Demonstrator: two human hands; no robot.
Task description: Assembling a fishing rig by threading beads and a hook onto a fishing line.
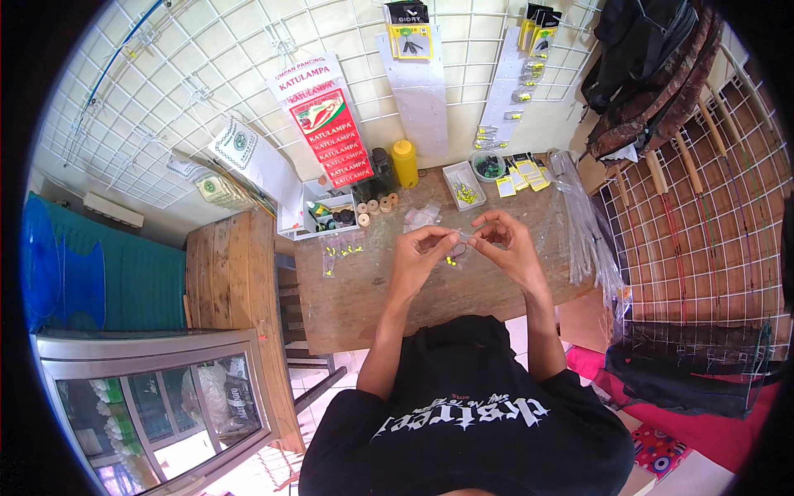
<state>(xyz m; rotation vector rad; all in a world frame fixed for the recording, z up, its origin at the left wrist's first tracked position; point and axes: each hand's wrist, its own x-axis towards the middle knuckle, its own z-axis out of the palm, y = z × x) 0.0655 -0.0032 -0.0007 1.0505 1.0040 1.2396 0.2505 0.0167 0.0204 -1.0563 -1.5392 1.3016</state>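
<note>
Over the wooden table (364,289), my left hand (420,253) and my right hand (508,250) meet fingertip to fingertip. Both pinch what looks like a small clear plastic bag (465,236); its outline is hard to make out. Bright yellow bits (451,260) show just below the left fingertips, and I cannot tell whether they lie inside the bag or on the table. Left of my hands lies a clear bag with yellow pieces (329,263). Beyond my fingers is a pinkish clear packet (422,217).
At the table's back stand a white tray of yellow pieces (465,192), a round tub of dark bits (488,166), a yellow bottle (404,164), wooden spools (373,207) and a white organiser box (308,228). Long clear plastic sleeves (579,215) line the right edge. Wire racks (471,50) rise behind.
</note>
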